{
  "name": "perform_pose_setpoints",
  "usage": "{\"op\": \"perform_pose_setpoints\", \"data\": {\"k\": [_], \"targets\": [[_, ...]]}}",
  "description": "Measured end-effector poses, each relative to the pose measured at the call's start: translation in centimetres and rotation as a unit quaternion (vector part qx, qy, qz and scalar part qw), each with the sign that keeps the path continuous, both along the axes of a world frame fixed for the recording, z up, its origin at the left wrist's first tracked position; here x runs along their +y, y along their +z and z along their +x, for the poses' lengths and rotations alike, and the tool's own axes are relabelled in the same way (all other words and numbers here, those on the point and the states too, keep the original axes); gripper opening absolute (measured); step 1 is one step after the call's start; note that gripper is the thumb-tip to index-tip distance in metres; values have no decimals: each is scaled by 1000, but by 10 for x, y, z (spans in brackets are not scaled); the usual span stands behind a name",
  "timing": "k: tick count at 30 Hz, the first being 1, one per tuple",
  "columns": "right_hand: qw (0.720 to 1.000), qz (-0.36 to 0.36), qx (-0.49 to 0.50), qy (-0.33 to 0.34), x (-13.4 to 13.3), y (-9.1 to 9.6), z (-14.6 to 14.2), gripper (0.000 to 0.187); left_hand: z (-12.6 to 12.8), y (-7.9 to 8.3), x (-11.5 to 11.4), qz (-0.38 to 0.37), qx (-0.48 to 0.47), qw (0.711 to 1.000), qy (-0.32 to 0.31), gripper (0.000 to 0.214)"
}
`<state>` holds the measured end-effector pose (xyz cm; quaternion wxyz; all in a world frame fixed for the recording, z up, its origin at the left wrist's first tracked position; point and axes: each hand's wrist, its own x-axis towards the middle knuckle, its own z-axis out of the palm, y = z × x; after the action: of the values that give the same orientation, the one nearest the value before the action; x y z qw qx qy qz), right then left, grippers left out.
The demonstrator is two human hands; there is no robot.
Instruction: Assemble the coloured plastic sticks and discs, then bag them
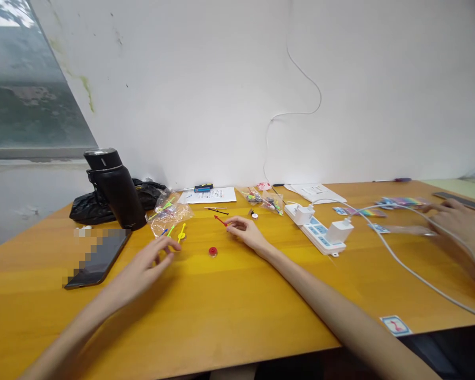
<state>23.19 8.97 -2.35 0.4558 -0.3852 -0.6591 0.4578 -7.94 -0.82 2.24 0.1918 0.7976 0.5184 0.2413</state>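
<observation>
Right hand (247, 231) apparently pinching red pointer (220, 220), left hand (150, 262) splayed near yellow pointer (181, 232)

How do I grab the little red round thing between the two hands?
Pinch the red round piece by its rim, coming straight down from above. It lies flat and low on the table, with bare wood all round it.

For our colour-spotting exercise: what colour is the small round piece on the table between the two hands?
The round piece is red; the head view shows it.
</observation>
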Motion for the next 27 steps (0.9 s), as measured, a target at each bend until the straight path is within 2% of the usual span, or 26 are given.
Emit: {"op": "perform_pose_setpoints", "data": {"k": [3, 7, 11, 14, 15, 18, 20, 24, 27], "targets": [[999, -11, 35, 0, -2, 2, -2, 28, 44, -7, 5, -10, 9, 996, -91, 33], [997, -25, 73, 0, -3, 3, -2, 30, 70, -15, 26, -3, -1, 989, -145, 22], [995, -33, 88, -23, 2, -3, -5, 31, 81, -22, 45, -8, -46, 990, -133, 23], [994, -16, 59, -89, 8, -11, -11, 25, 92, -28, 51, -77, -182, 975, -104, 28], [992, -6, 49, -114, 10, -13, -14, 22, 96, -30, 51, -114, -256, 955, -92, 30], [986, 11, 42, -160, 8, -15, -20, 17, 103, -35, 49, -193, -453, 869, -55, 34], [987, 18, 50, -150, 2, -13, -22, 18, 102, -38, 48, -193, -499, 844, -41, 38], [995, 35, 57, -68, -18, -8, -32, 21, 91, -40, 52, -144, -476, 867, -36, 40], [996, 25, 72, -48, -27, -7, -42, 23, 86, -42, 57, -124, -475, 871, -25, 40]]}}
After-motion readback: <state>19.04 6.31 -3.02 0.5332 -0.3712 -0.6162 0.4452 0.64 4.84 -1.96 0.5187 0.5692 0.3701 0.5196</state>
